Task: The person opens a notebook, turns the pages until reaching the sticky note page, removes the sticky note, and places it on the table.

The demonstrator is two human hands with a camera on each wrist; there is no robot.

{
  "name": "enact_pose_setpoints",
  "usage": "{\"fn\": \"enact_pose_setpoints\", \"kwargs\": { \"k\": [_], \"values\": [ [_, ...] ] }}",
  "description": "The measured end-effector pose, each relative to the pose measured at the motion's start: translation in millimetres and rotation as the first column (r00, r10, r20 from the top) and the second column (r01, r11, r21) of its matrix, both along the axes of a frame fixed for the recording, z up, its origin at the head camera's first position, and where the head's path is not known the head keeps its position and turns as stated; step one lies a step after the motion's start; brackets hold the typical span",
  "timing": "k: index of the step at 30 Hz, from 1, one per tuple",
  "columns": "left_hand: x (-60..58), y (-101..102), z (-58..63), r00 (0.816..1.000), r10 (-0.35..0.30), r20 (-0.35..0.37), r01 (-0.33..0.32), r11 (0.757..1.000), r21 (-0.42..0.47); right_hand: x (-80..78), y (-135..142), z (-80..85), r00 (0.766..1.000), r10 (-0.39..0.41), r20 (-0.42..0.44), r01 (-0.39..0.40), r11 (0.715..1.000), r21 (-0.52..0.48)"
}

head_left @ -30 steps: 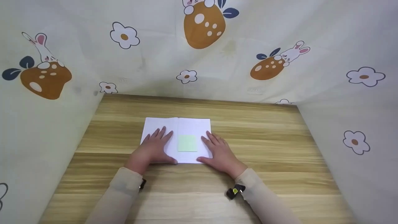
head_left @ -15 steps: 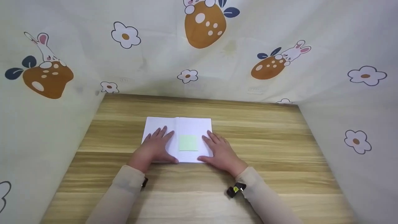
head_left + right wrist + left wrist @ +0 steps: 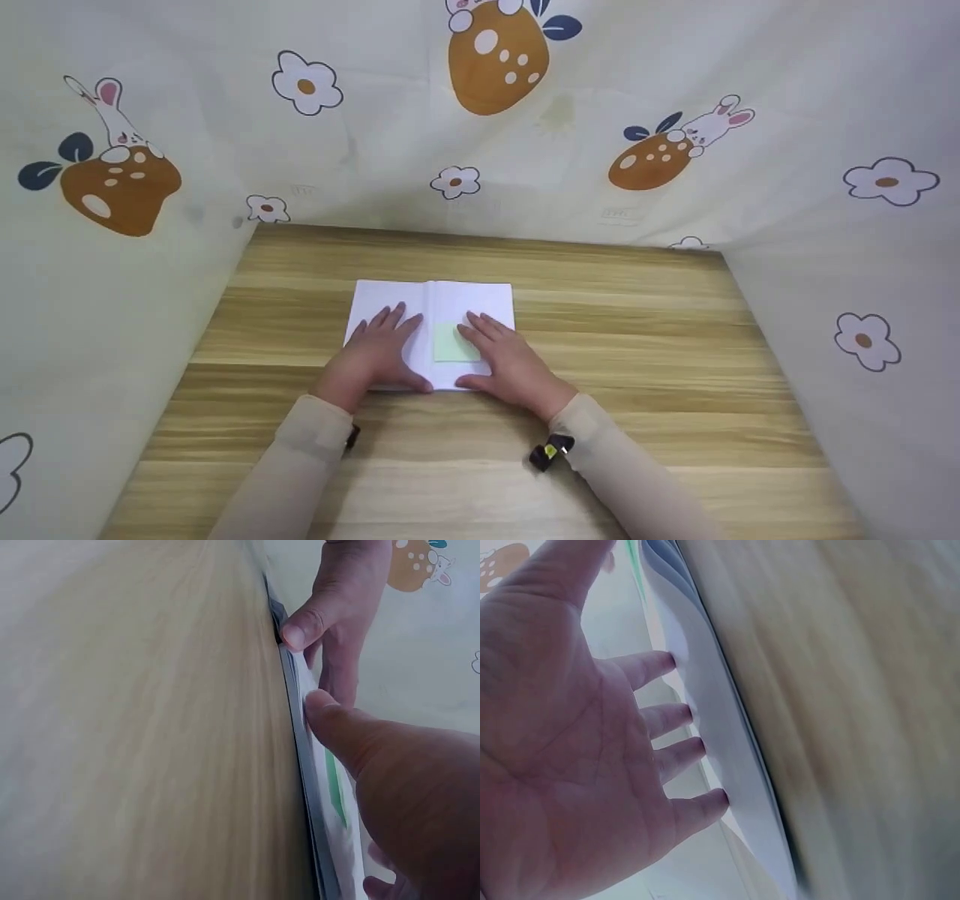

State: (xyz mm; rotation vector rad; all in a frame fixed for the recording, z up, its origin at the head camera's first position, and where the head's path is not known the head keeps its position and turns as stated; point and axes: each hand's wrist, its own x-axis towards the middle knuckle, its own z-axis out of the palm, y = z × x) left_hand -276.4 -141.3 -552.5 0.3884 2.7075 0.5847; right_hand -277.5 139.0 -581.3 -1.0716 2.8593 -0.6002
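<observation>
An open notebook (image 3: 472,298) with blank white pages lies flat on the wooden table. On its right page sits a pale green sticky note (image 3: 451,346). My left hand (image 3: 373,356) rests on the left page with fingers spread, its thumb by the near end of the fold. In the left wrist view the fingertips (image 3: 694,716) touch the page, which curves up toward the fold. My right hand (image 3: 514,367) lies over the right page, its fingers covering the right part of the sticky note. Its thumb (image 3: 324,709) is at the notebook's near edge in the right wrist view.
The wooden table (image 3: 637,360) extends around the notebook on all sides. A pale cloth (image 3: 360,150) printed with rabbits, strawberries and flowers encloses the back and both sides. A small black device (image 3: 551,452) is strapped at the right wrist.
My right hand has slid left, from the page's outer edge onto the sticky note. The left hand stays in place on its page.
</observation>
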Motion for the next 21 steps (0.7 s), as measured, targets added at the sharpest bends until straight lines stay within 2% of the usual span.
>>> {"fn": "enact_pose_setpoints", "kwargs": {
  "k": [8, 21],
  "values": [
    [-1.2, 1, 1.0, 1.000, -0.017, 0.001, 0.017, 0.999, -0.029, -12.8, -22, 6.7, 0.996, 0.090, 0.011, -0.090, 0.996, 0.026],
    [-1.8, 1, 0.5, 1.000, -0.017, 0.002, 0.017, 1.000, -0.025, -18.6, -31, 7.6, 0.991, 0.110, -0.072, -0.101, 0.987, 0.124]
  ]
}}
